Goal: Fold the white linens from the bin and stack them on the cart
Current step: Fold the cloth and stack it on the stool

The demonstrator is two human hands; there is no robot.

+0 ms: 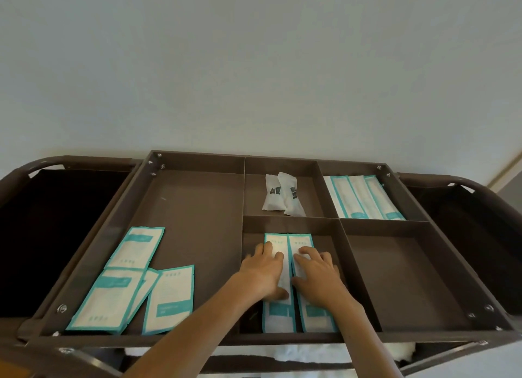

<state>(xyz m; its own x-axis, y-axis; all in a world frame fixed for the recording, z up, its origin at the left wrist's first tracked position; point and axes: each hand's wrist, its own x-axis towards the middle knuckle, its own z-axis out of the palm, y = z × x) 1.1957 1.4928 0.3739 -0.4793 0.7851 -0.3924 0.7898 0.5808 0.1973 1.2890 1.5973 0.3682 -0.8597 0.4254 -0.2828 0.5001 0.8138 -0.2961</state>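
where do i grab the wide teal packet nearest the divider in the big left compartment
Probably its far short edge, grip from above: the wide teal packet lies flat, its near end is close to the front wall, while bare floor borders the far edge.

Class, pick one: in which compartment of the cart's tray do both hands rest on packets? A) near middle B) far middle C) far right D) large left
A: the left hand and right hand lie flat on two teal-edged packets in the near middle compartment.
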